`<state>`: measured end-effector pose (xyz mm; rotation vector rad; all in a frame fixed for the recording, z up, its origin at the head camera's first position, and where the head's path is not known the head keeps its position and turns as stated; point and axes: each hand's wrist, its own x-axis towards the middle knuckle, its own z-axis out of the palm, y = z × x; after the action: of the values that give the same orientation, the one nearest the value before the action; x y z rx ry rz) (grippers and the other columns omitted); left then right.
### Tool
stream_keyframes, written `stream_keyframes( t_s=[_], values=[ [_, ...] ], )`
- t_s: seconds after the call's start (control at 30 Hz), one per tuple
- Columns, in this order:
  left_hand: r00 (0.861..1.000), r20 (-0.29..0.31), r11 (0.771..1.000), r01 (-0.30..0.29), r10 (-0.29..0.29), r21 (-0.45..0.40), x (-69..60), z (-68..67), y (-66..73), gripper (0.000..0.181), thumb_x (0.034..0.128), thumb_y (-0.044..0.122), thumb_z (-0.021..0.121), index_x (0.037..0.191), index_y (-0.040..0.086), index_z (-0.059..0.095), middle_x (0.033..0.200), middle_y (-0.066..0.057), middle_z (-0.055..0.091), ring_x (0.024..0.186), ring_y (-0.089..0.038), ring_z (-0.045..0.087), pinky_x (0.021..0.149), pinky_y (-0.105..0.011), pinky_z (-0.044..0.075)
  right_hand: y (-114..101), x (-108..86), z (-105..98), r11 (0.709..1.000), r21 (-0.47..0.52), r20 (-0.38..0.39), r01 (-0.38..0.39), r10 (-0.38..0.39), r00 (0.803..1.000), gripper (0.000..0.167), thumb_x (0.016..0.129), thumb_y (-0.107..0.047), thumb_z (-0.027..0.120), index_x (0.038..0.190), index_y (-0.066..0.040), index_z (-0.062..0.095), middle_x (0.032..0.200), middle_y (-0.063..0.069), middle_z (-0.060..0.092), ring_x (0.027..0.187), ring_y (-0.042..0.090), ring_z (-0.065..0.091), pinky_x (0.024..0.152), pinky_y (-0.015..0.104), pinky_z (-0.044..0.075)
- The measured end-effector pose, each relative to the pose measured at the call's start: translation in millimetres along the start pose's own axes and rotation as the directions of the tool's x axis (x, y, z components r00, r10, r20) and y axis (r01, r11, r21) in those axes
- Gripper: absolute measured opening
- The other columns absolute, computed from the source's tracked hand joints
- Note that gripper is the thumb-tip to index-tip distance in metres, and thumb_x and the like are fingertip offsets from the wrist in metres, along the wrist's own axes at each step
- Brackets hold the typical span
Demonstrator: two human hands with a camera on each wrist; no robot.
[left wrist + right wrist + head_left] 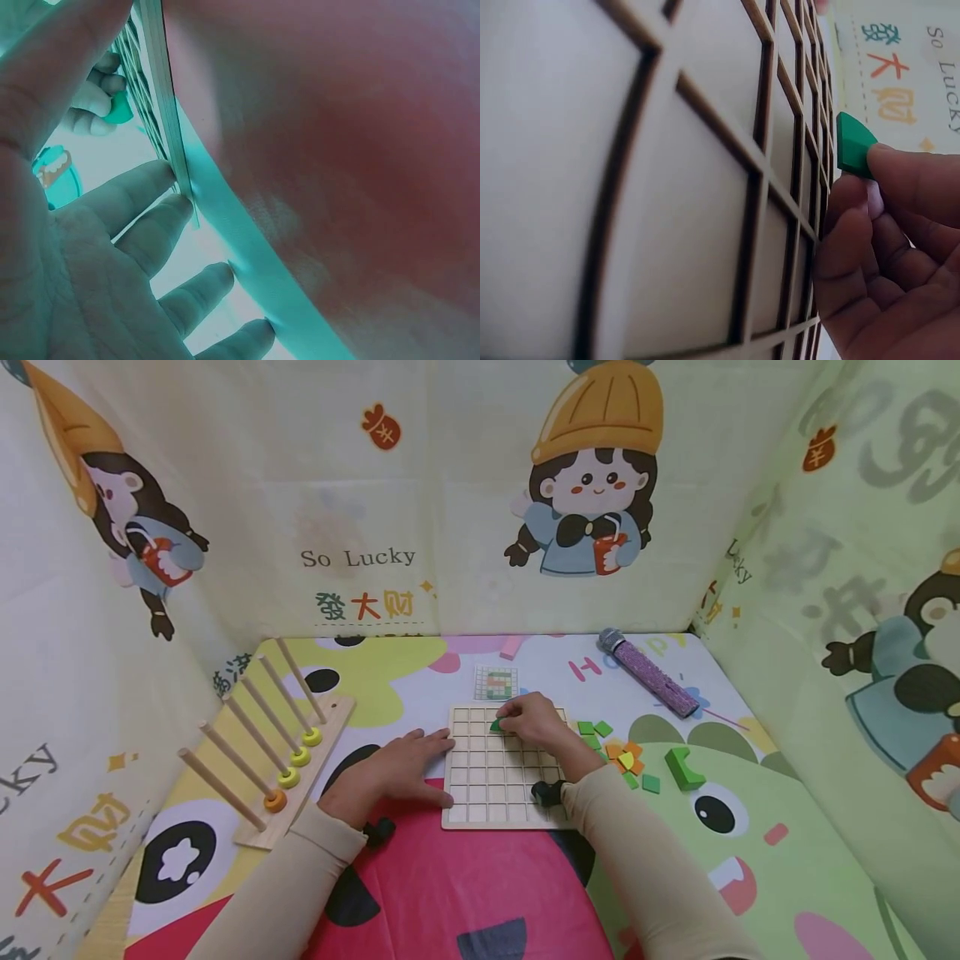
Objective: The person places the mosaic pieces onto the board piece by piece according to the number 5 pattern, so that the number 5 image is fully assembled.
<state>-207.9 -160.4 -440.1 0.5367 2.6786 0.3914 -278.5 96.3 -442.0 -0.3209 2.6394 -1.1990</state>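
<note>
A wooden grid board (477, 814) with square cells lies flat on the printed cloth. My left hand (401, 768) touches its left edge with spread fingers; in the left wrist view, the fingertips (154, 176) meet the board's side. Over the far part of the board, my right hand (536, 722) pinches a small green tile (853, 146) between thumb and finger. The tile has one rounded side and is held just above the cells. Behind the board lies a small card (483, 695) printed with a coloured grid pattern.
Right of the board are loose green tiles (602, 727), orange pieces (636, 750) and a green notched block (682, 768). A purple microphone (652, 677) lies farther back. At left stands a wooden peg rack (258, 835) with rings. A pink block (512, 647) sits behind the card.
</note>
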Motion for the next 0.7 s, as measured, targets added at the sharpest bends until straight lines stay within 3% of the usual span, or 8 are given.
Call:
stream_keyframes(
  t_s=[0.4,0.6,0.7],
  values=[
    [1.000,-0.004,1.000,-0.008,0.008,0.008,0.9,-0.3,0.5,0.105,0.0714,0.056,0.088,0.160,0.024,0.042,0.169,-0.002,0.034,0.155,-0.041,0.029,0.115,-0.064,0.040,-9,2.5,6,0.990,-0.136,0.009,0.030,-0.029,1.000,0.011,0.097,-0.010,0.070,0.102,-0.006,0.079,0.098,0.005,0.076,0.093,0.019,0.064,0.086,0.033,0.053],
    [1.000,-0.005,1.000,-0.008,0.008,0.012,1.2,0.3,-1.0,0.106,0.0711,0.057,0.088,0.160,0.024,0.042,0.170,-0.001,0.033,0.155,-0.041,0.028,0.116,-0.063,0.040,-11,5.2,9,0.986,-0.167,0.015,0.019,-0.017,1.000,0.010,0.098,-0.011,0.070,0.100,-0.008,0.079,0.096,0.004,0.075,0.089,0.018,0.063,0.082,0.033,0.053],
    [1.000,-0.006,1.000,-0.008,0.009,0.013,1.0,0.1,-0.8,0.106,0.0710,0.057,0.089,0.160,0.024,0.041,0.170,-0.001,0.033,0.155,-0.041,0.028,0.115,-0.063,0.041,-12,6.7,10,0.972,-0.231,0.015,0.033,-0.030,0.999,0.011,0.098,-0.011,0.070,0.100,-0.008,0.080,0.095,0.004,0.076,0.092,0.020,0.066,0.083,0.034,0.055]
  ],
)
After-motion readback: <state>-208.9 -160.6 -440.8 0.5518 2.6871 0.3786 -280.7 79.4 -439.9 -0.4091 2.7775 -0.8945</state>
